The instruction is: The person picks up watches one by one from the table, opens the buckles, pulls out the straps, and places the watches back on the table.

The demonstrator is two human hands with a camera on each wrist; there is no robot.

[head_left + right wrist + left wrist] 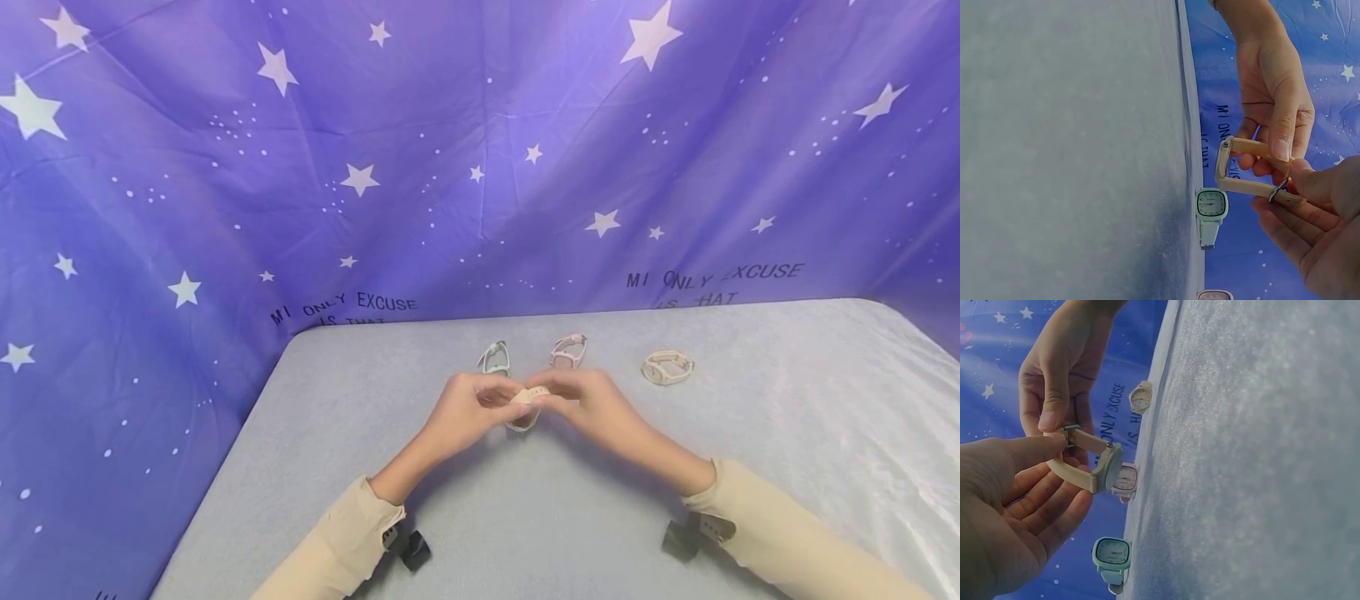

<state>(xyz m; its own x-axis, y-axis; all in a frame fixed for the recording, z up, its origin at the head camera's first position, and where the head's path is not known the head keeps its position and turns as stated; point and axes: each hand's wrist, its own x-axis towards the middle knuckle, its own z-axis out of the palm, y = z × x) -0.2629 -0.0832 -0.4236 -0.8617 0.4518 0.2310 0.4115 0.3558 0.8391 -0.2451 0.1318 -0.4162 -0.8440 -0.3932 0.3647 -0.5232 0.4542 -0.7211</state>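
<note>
Left hand and right hand meet over desk, both grips closed, thumbs and fingers pinching strap of cream watch, held up between them. Risk: strap slips at buckle if either pinch loosens; watch could drop. Fingers partly hide strap join. Just beyond: green watch, pink watch, knockable if hands push forward. Beige watch well right, out of way. Starry backdrop farthest.

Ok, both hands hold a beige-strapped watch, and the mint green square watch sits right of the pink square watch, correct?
Not quite: in the head view, the mint green square watch sits left of the pink square watch. The rest holds.
</note>
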